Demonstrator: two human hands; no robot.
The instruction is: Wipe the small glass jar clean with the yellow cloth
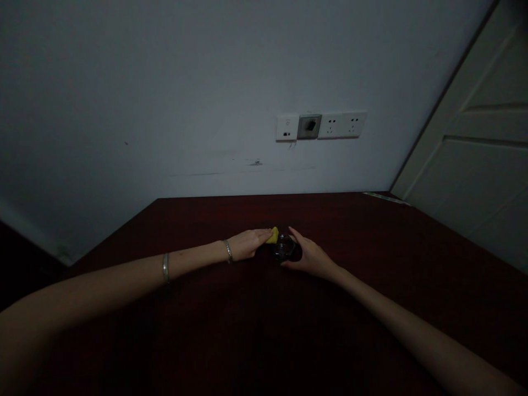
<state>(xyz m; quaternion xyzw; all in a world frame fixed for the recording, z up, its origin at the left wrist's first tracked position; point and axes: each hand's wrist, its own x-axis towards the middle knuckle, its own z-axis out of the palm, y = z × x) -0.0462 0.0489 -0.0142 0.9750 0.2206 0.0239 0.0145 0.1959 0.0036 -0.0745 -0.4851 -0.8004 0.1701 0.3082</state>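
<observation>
While the left hand (pixel 247 243) pinches a soft-looking yellow pad (pixel 273 236) (cloth or sponge, I cannot tell) between its straight fingers and thumb side, the right hand (pixel 312 258) curves its thumb and fingers around a small glass jar (pixel 283 249). Jar and pad are side by side, about midway between the table's left and right edges and short of its far edge. The jar is dark, shiny and rounded; which way its mouth points, and how its long axis runs, is too dim to tell. The pad's visible part narrows toward the far edge, its length slanting slightly right. The table (pixel 198 217) has a smooth, dark red-brown surface, its far edge along a matte, scuffed wall (pixel 198 93).
</observation>
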